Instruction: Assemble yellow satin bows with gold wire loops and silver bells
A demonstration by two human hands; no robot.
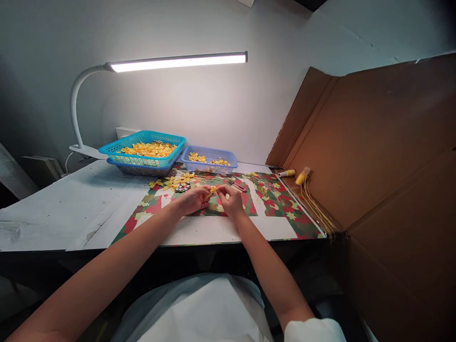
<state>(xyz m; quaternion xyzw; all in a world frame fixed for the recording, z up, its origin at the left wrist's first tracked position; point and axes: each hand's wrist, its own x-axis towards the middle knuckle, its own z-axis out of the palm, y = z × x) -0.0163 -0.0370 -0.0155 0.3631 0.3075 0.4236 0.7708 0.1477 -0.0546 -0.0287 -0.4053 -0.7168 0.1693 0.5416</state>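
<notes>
Pinching small yellow bow (213,190), left hand (194,200) and right hand (232,202) met at fingertips. Bow was above patterned sheet (307,229), back from front edge of tabletop (53,204). Tiny, soft-looking bow could have slipped if pinch got loose, then got lost among yellow pieces (174,182) nearer back edge. Hard tug might have spoiled its shape. Yellow threads (315,204) by right edge could have caught on sleeve (313,330).

bare forearms (110,270) stretched forward, left fingers (205,199) curled, right fingers (223,189) pinched just beside them
</notes>
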